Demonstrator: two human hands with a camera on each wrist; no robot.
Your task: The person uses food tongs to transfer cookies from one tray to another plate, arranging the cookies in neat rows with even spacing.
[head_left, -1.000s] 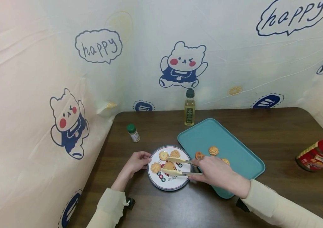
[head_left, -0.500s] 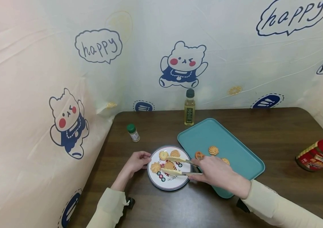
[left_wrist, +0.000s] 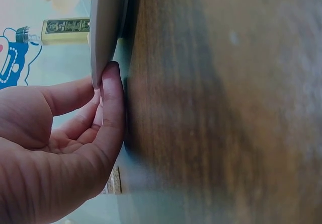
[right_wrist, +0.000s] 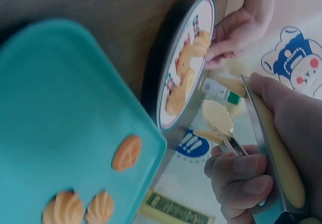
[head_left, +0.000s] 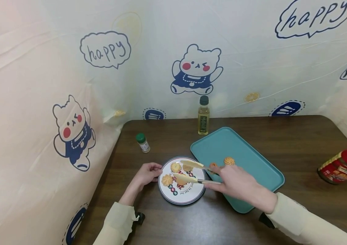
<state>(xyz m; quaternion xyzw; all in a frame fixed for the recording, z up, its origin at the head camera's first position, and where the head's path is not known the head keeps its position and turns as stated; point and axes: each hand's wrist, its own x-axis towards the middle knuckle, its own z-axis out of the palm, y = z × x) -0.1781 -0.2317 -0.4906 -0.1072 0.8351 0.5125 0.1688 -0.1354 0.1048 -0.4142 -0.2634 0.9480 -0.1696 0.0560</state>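
My left hand [head_left: 145, 174] pinches the left rim of a round white plate [head_left: 191, 195], thumb above and a finger beneath, as the left wrist view shows. Several cookies lie on the plate, among them a flower-shaped cookie [head_left: 167, 180] and a round cookie [head_left: 175, 167]. My right hand [head_left: 237, 183] holds a pair of tongs [right_wrist: 274, 153] by the handles. In the right wrist view their pale yellow tips stand apart with nothing between them. From the head, the tongs overlap the plate and partly cover two cookies.
A teal tray [head_left: 240, 146] lies right of the plate, with a swirl cookie [head_left: 229, 161] and a pretzel-like cookie [right_wrist: 127, 152] on it. Behind stand an oil bottle [head_left: 203, 117] and a green-capped shaker [head_left: 143, 143]. A red-labelled jar [head_left: 343, 165] is at far right.
My right hand has moved slightly right with the tongs, whose arms have spread and come up from around the middle cookie. The cookies on the plate and my left hand stay in place.
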